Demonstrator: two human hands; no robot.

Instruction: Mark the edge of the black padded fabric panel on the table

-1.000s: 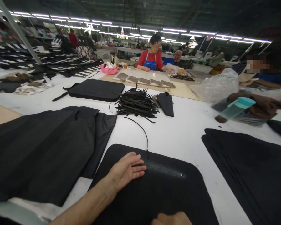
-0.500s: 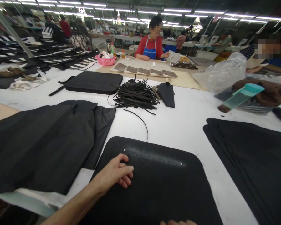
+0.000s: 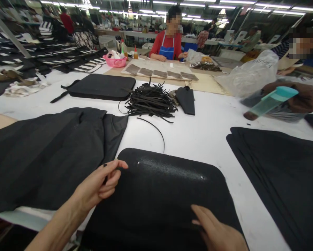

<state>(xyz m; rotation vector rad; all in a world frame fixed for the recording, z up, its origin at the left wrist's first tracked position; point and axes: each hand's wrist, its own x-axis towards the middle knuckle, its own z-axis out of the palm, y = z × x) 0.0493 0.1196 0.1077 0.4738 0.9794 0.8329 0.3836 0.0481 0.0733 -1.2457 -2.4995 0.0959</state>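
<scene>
A black panel (image 3: 161, 195) with rounded corners lies on the white table, a shiny rough band and two small white marks near its far edge. Above the panel's left edge is my left hand (image 3: 104, 183); its index finger reaches out, the other fingers are loosely curled, and a small black spot shows on it. I see nothing clearly held there. My right hand (image 3: 216, 226) is low over the panel's right side, slightly blurred, fingers stretched out. What lies under its palm is hidden.
Black sheets lie to the left (image 3: 49, 157) and in a stack on the right (image 3: 276, 174). Beyond are a thin black strip (image 3: 159, 131), a pile of cut strips (image 3: 151, 99), a black padded piece (image 3: 101, 87) and a turquoise-lidded bottle (image 3: 271, 103). A person in red (image 3: 168, 45) works opposite.
My left hand has moved left, from over the panel to its left edge. My right hand has come up into view from the bottom edge. The view has tilted down slightly.
</scene>
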